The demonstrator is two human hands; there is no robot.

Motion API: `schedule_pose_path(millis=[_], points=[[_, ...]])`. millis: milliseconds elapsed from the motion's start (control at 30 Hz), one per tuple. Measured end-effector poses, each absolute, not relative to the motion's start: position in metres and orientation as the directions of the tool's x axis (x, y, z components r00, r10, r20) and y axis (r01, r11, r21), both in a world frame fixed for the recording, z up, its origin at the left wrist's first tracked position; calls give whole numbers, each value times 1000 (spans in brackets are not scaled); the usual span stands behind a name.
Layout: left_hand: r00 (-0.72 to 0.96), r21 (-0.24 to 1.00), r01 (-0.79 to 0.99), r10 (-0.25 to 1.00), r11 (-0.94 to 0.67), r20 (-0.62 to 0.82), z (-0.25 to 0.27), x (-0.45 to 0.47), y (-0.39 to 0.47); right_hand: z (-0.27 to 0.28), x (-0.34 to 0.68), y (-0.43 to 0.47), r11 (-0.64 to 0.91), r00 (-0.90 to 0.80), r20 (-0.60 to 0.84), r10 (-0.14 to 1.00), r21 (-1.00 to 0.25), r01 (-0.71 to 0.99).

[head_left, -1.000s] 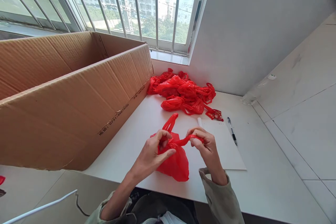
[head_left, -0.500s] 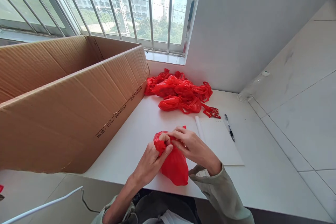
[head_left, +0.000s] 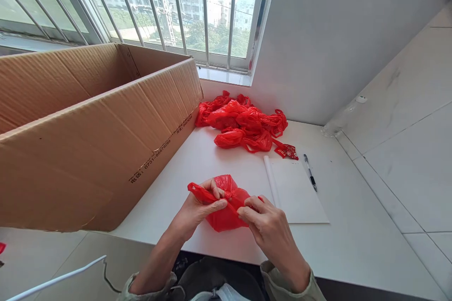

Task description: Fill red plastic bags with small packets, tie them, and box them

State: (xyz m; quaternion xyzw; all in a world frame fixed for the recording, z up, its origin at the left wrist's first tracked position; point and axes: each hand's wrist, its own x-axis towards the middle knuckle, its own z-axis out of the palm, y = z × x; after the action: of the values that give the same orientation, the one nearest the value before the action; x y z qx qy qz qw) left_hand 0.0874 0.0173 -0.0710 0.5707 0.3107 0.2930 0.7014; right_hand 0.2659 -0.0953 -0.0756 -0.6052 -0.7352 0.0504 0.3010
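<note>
Handles of a small filled red plastic bag point(head_left: 226, 207), resting at the near edge of the white table point(head_left: 353, 240), are pinched tight by the left hand point(head_left: 197, 207) and right hand point(head_left: 268, 225). Both ends should be drawn evenly so the knot is seated snugly without tearing.

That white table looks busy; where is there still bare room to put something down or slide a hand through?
The table is bare along its right side, from the pen to the tiled wall, and in a strip between the cardboard box and the hands. It is crowded at the back, where the pile of red bags lies, and at the front edge, where both hands pinch a red bag beside the white paper.
</note>
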Motion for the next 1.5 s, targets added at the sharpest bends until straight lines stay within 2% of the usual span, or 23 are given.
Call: schedule_pose_path(millis=[67, 133, 200, 267, 367, 467, 567, 633, 767, 833, 967, 1067, 1167, 1267, 1400, 1500], points=[[637, 993, -27, 768, 111, -68, -72, 88, 17, -70, 270, -97, 253, -70, 373, 925, -467, 847], [646, 999, 37, 764, -19, -9, -70, 89, 16, -61, 273, -91, 243, 16, 421, 907, -553, 797], [658, 978, 116, 751, -175, 57, -67, 89, 14, -53, 272, -79, 281, 84, 435, 896, -705, 651], [661, 931, 172, 738, -322, 133, -64, 89, 11, -52, 264, -62, 319, 57, 385, 921, -831, 456], [631, 835, 203, 721, -511, 288, -63, 90, 4, -64, 251, -41, 271, 25, 291, 956, -916, 297], [580, 729, 218, 687, -649, 438, -72, 93, -2, -80, 246, -32, 180, 110, 204, 973, -964, 195], [549, 673, 217, 658, -707, 515, -87, 98, -2, -89, 250, -30, 122, 143, 138, 980, -986, 114], [507, 649, 229, 658, -725, 557, -97, 100, 1, -93, 254, -28, 88, 88, 90, 992, -996, 27], [431, 594, 248, 636, -765, 640, -103, 98, 7, -98, 259, -24, -38, -57, -24, 998, -965, -259], [432, 571, 244, 615, -784, 660, -99, 95, 9, -99, 262, -23, -75, -89, -50, 995, -951, -301], [472, 481, 280, 556, -831, 684, -84, 89, 16, -90, 267, -26, 10, -109, 26, 994, -988, -152], [605, 454, 242, 500, -857, 620, -72, 81, 23, -78, 268, -32, 194, -82, 183, 980, -968, 158], [639, 518, 243, 537, -820, 550, -69, 70, 26, -76, 270, -39, 297, -74, 304, 950, -803, 516], [593, 590, 275, 617, -759, 517, -79, 59, 23, -87, 271, -46, 302, -124, 325, 938, -585, 752], [515, 690, 303, 722, -658, 462, -98, 47, 16, -89, 270, -50, 320, -202, 366, 908, -298, 899], [489, 736, 330, 774, -591, 402, -101, 44, 14, -75, 266, -45, 412, -320, 408, 855, -160, 897]])
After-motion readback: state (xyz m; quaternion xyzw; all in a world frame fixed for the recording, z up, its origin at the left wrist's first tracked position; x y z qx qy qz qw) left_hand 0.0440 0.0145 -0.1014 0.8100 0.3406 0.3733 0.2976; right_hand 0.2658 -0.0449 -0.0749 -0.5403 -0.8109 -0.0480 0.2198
